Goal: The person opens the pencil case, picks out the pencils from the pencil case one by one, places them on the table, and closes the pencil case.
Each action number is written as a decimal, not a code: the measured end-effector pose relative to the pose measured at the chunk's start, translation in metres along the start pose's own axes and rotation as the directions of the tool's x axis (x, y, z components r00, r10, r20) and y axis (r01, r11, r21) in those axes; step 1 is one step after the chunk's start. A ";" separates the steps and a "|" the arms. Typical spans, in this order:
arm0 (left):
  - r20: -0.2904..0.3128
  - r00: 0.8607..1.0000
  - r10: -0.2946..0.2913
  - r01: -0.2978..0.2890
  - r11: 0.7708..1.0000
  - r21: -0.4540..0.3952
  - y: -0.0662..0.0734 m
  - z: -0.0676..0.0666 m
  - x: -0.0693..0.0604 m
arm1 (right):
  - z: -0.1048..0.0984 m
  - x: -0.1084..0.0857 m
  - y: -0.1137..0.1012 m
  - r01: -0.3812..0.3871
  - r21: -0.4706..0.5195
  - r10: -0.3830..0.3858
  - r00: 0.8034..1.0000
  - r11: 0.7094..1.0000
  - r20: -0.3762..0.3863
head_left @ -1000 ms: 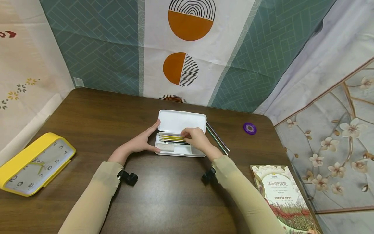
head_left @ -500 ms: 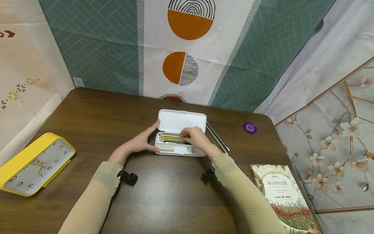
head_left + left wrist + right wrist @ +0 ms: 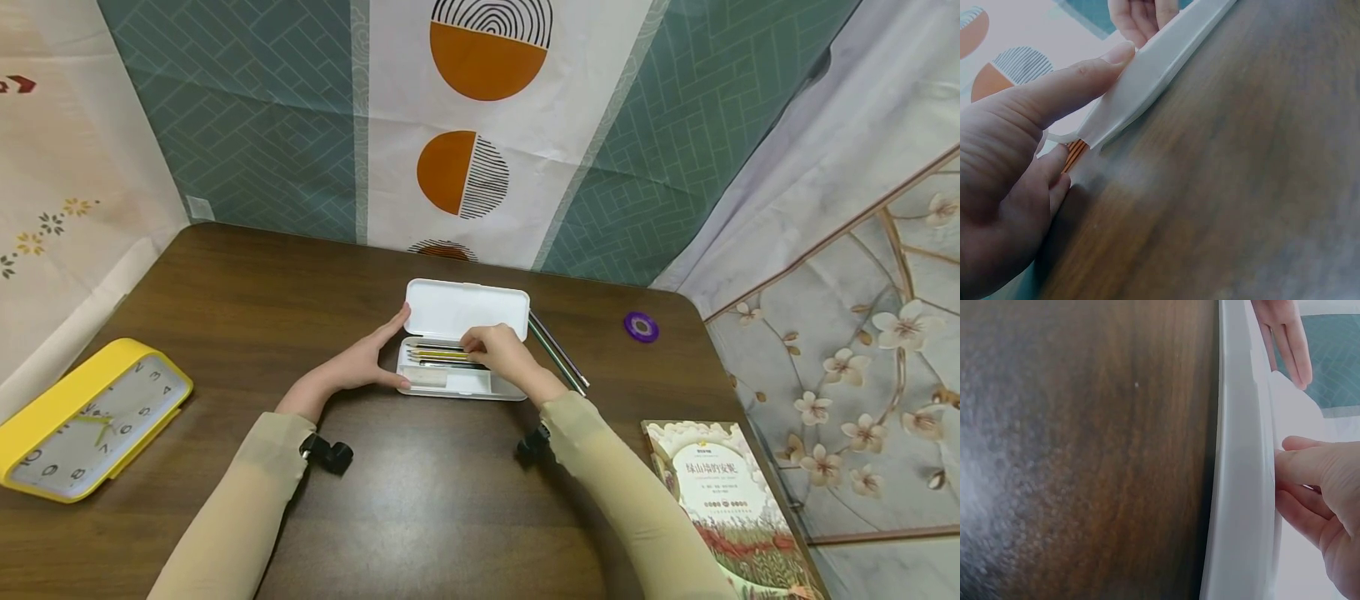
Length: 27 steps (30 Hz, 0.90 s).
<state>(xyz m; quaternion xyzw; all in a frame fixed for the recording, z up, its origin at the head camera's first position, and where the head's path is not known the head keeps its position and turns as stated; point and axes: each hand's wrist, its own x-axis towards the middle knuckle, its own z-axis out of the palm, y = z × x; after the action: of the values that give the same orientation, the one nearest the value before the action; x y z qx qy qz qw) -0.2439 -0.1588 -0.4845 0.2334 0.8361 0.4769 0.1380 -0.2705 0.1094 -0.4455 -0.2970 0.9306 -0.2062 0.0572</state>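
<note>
A white pencil case (image 3: pixel 467 308) lies on the wooden table with its lid folded back. Several pencils (image 3: pixel 438 356), yellow and dark, lie side by side in its back compartment, with a whitish eraser (image 3: pixel 426 377) in front of them. My left hand (image 3: pixel 352 365) spans the case's left end, thumb on the front corner and straight fingers by the lid; the left wrist view shows the thumb against the case wall (image 3: pixel 1141 81). My right hand (image 3: pixel 506 354) reaches into the case and pinches a pencil near its right end. In the right wrist view, the wall hides those fingertips.
Two dark pencils (image 3: pixel 557 352) lie on the table just right of the case. Farther right are a purple ring-shaped object (image 3: pixel 641 327) and a book (image 3: pixel 720 492). A yellow clock (image 3: pixel 97 421) lies at the left. Patterned cloth hangs behind the table.
The pencils under my right hand have shifted slightly, and a dark one now shows at the back of the row. My left hand has stayed in place.
</note>
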 end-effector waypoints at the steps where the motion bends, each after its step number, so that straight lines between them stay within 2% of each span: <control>1: 0.000 1.000 0.000 0.000 1.000 0.000 0.000 0.000 0.000 | 0.000 0.000 0.000 -0.001 0.001 0.001 1.000 1.000 0.001; 12: -0.003 1.000 0.008 -0.008 1.000 0.008 -0.001 0.000 0.000 | 0.000 0.000 -0.001 0.003 -0.004 -0.003 1.000 1.000 -0.013; 23: -0.005 1.000 0.010 -0.010 1.000 0.011 -0.001 -0.002 -0.002 | -0.007 -0.004 -0.007 0.024 -0.004 -0.024 0.996 1.000 -0.089; 27: -0.006 1.000 0.015 -0.015 1.000 0.009 0.000 -0.001 -0.002 | -0.011 -0.008 -0.007 0.023 0.006 -0.021 0.990 1.000 -0.141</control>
<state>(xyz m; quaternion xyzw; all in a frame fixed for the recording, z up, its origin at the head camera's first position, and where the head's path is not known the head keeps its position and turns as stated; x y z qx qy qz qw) -0.2431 -0.1604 -0.4842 0.2387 0.8369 0.4749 0.1308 -0.2632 0.1125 -0.4323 -0.2917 0.9281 -0.2310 -0.0098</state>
